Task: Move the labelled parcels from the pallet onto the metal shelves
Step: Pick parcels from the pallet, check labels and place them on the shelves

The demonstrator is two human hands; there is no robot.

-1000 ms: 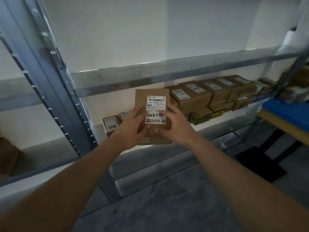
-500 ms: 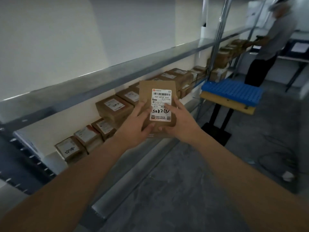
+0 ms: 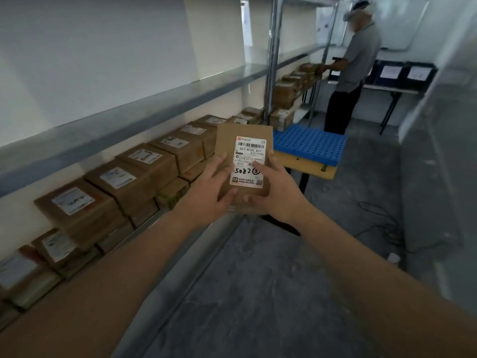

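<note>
Now, parcel in hand: a flat brown parcel [image 3: 244,161] is held upright in the air, its white label [image 3: 249,161] facing the person; it is just beside the front edge of the lower shelf [image 3: 165,277], not resting on it.
Label text: a barcode, "507-N705 A37", and handwritten "5082" with a circled mark.
Left hand: the left hand [image 3: 206,195] grips the left edge of the parcel, thumb on the front, other fingers curled behind.
Right hand: the right hand [image 3: 276,192] grips the right edge and the lower corner of the same parcel, thumb lying over the label.
Lower shelf contents: a long row of brown labelled boxes [image 3: 134,182] stands on this shelf, left of the held parcel, many in two layers, touching each other and near the wall.
Upper shelf: the metal board [image 3: 144,109] above the row is seen only from below; what lies on it I cannot tell.
Far shelving: behind the held parcel, past a metal upright [image 3: 271,73], more brown boxes [image 3: 286,91] sit on further shelves.
Pallet: a blue perforated pallet [image 3: 309,143] stands just right of the held parcel, behind it.
Other person: a person [image 3: 353,65] in a grey shirt stands beyond the pallet, a hand at the far boxes.
</note>
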